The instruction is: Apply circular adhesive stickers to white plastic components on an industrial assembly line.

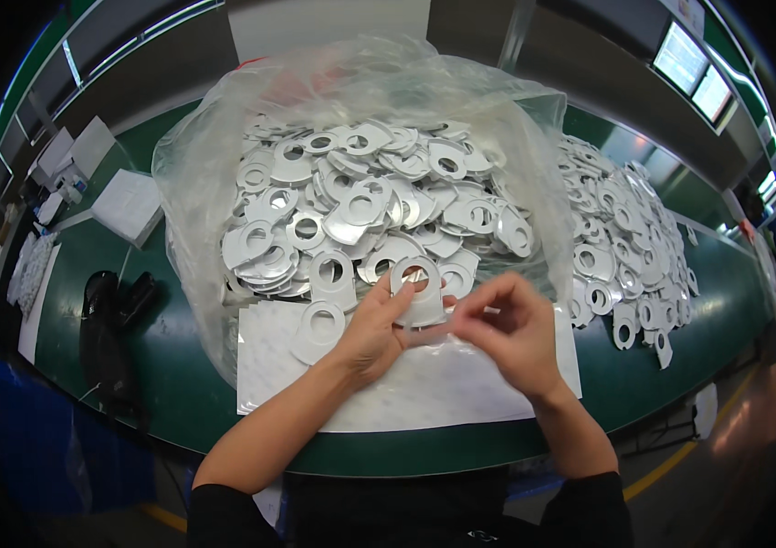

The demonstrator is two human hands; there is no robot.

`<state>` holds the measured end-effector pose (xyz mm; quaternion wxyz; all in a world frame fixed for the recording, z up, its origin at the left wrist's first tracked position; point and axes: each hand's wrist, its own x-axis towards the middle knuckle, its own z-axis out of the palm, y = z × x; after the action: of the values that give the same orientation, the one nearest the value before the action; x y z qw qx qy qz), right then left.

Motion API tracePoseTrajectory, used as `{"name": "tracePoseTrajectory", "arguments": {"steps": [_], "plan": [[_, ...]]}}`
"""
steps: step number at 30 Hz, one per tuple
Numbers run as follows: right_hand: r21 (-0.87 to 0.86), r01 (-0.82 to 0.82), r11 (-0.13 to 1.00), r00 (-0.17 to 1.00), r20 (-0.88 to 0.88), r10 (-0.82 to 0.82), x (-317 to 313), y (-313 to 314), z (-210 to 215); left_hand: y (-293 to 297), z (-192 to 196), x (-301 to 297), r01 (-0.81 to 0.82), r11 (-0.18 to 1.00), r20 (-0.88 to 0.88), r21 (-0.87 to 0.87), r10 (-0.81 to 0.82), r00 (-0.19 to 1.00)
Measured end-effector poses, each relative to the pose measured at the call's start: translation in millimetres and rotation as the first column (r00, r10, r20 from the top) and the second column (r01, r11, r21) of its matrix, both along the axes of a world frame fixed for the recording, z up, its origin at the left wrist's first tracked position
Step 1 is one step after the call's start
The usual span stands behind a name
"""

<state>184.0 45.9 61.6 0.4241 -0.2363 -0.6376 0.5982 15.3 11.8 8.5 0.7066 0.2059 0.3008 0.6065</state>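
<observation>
So the left hand (379,327) has a flat silvery-white part (423,312) pinched at its side, just above the white sheet (406,393), near edge of the pile (351,196). Long axis runs roughly away from the person, ring end far, broad end near. Right hand (508,333)'s fingers are bunched close beside it; can't tell if they're gripping anything.

A green worktable (187,352) spreads across the middle of the frame, backed by a grey-brown partition (589,64) along the top. At the upper right I see a bright two-paned panel (677,57); at the lower right a yellow line (660,470) crosses the dim floor (707,489).
</observation>
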Motion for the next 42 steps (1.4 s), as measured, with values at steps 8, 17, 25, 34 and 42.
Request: {"name": "tracePoseTrajectory", "arguments": {"steps": [8, 17, 25, 34, 42], "plan": [[-0.064, 0.166, 0.984, 0.985, 0.054, -0.163, -10, 22, -28, 1, -1, 1, 0.066, 0.995, -0.048, -0.072, -0.070, 0.996], [-0.102, 0.120, 0.987, 0.992, 0.061, -0.114, -17, 22, -39, 1, -5, 1, 0.104, 0.993, -0.064, -0.053, -0.107, 0.992], [-0.117, 0.114, 0.987, 0.990, 0.092, -0.103, -16, 23, -40, 0, -3, 2, 0.100, 0.993, -0.074, -0.059, -0.104, 0.992], [-0.100, 0.148, 0.984, 0.987, 0.070, -0.142, -19, 20, -41, 0, -2, 3, 0.103, 0.993, -0.074, -0.056, -0.107, 0.992], [-0.083, 0.149, 0.985, 0.987, 0.077, -0.143, -19, 20, -42, 0, -2, 3, 0.104, 0.993, -0.052, -0.049, -0.107, 0.993]]}}
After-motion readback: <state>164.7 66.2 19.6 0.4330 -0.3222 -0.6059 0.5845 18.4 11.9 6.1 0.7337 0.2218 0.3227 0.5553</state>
